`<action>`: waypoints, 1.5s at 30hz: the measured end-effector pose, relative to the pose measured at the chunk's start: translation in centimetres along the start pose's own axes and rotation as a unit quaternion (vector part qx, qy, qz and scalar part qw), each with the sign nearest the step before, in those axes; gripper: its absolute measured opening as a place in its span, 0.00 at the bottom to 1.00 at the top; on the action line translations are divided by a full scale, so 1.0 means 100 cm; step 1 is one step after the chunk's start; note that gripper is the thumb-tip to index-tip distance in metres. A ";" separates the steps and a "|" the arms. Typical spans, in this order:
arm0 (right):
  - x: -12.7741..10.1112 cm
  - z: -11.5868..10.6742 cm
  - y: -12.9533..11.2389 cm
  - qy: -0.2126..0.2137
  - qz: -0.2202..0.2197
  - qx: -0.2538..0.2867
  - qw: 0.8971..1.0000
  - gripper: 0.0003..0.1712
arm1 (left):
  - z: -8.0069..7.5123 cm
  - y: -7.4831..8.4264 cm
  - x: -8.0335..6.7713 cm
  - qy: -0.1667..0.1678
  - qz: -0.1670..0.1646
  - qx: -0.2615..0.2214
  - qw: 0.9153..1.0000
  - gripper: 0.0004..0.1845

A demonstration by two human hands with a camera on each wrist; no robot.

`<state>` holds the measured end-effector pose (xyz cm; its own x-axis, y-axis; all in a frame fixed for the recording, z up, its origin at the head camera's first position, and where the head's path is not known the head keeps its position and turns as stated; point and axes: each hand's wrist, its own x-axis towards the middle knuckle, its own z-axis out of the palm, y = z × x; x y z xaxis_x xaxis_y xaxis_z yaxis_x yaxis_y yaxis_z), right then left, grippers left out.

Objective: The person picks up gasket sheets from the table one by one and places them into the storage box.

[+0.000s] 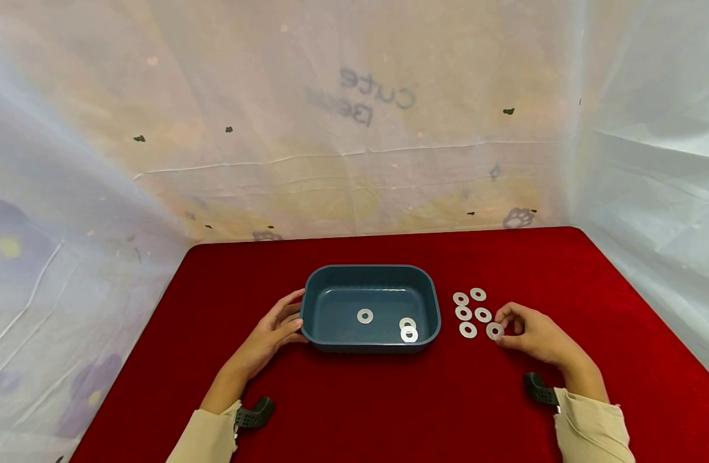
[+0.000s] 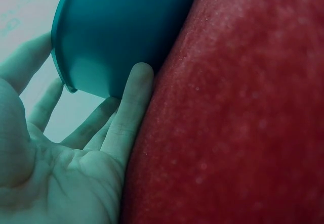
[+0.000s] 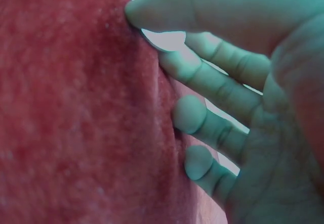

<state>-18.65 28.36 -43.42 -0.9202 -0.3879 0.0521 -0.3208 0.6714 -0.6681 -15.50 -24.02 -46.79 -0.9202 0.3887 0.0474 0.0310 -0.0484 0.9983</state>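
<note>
Washers are lying in a loose cluster of six on the red cloth, just to the right of the blue tub. Three more washers are already lying inside the tub, one near the middle and two overlapping at the near right corner.

The right hand is working at the near right washer of the cluster. In the right wrist view the thumb and the forefinger are closing on that washer's edge, while the other fingers are curling loosely beside the cloth.

The left hand is resting against the tub's left wall with straight, relaxed fingers, steadying it and gripping nothing.

For a clean pick, judged from this position:
- The fingertip should be tipping one edge of the washer up from the cloth nap, so the thumb can get under it.
- The pinch should be taking one washer only, leaving its neighbours undisturbed.
- The left hand should be keeping light pressure on the tub wall so the tub is not sliding.
</note>
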 end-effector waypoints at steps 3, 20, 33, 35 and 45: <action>0.001 0.000 0.000 -0.004 -0.010 0.002 1.000 0.16 | 0.000 0.000 0.000 0.001 0.001 0.000 1.000 0.32; -0.001 -0.006 -0.001 -0.043 0.009 -0.002 0.999 0.19 | 0.001 0.004 0.001 0.003 -0.002 0.002 1.000 0.32; -0.004 -0.004 0.003 -0.042 -0.013 0.004 0.999 0.20 | 0.003 0.004 -0.001 0.005 -0.012 0.009 1.000 0.33; -0.004 -0.004 0.003 -0.042 -0.018 0.005 0.999 0.20 | 0.003 0.004 -0.001 0.005 -0.012 0.011 1.000 0.33; -0.003 -0.006 0.001 -0.054 0.001 0.000 0.999 0.18 | 0.003 0.004 -0.001 0.005 -0.008 0.009 1.000 0.33</action>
<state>-18.56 28.96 -43.06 -0.8911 -0.4529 -0.0295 -0.3197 0.6724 -0.6676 -15.30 -23.83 -46.40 -0.9248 0.3791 0.0305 0.0229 -0.0247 0.9994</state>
